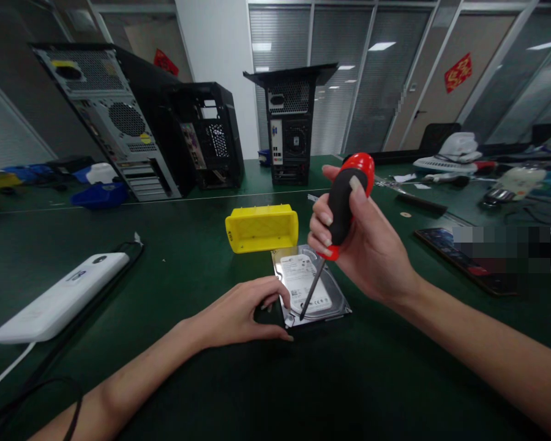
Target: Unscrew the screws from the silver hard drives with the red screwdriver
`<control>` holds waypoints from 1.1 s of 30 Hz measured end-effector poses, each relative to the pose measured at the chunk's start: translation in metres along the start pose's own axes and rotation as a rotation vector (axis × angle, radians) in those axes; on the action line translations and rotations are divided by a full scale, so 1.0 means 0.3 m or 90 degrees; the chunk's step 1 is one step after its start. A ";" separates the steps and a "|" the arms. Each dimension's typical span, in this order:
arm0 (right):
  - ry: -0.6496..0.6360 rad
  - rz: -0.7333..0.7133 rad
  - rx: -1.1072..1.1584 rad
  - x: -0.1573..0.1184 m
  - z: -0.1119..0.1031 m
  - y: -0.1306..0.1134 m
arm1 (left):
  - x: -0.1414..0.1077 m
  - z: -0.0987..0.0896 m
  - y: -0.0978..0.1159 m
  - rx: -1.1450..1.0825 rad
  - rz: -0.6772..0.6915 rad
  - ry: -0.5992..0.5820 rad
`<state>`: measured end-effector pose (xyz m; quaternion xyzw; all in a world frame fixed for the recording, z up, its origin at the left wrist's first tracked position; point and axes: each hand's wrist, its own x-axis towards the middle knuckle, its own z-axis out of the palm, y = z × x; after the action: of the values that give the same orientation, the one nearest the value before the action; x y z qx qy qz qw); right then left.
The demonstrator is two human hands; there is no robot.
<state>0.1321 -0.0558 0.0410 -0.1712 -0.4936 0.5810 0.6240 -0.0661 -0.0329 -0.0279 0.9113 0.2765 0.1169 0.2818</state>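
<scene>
A silver hard drive point(304, 283) with a white printed label lies flat on the green table in front of me. My right hand point(371, 245) is wrapped round the red and black handle of a screwdriver point(344, 205). The screwdriver leans, and its dark shaft runs down to the drive's near left part, where the tip appears to touch near the corner. My left hand point(252, 309) holds the drive's near left corner, with curled fingers at the left side and the thumb at the front edge. Just behind the drive, a yellow plastic bin point(262, 229) lies with its opening towards me.
Computer cases point(138, 116) stand at the back left, and another case point(290, 128) stands at the back centre. To the left lies a white power bank point(62, 297) with a cable. A dark flat panel point(466, 260) is on the right, with clutter behind it.
</scene>
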 end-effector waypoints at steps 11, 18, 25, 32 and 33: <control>-0.061 -0.044 -0.037 0.011 0.058 0.066 | 0.014 0.039 -0.004 -0.077 0.003 0.052; -0.059 -0.026 -0.046 0.010 0.062 0.071 | 0.010 0.039 -0.005 -0.083 0.002 0.063; -0.076 -0.001 -0.035 0.017 0.045 0.081 | 0.009 0.040 0.000 -0.065 -0.004 0.072; -0.061 0.013 0.011 0.023 0.062 0.060 | 0.010 0.040 0.001 -0.069 -0.007 0.068; -0.055 0.022 0.012 0.025 0.065 0.058 | 0.010 0.040 0.001 -0.071 -0.005 0.068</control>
<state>0.1055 -0.0514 0.0392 -0.1489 -0.5116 0.6028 0.5939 -0.0592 -0.0367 -0.0374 0.8855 0.2881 0.1797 0.3172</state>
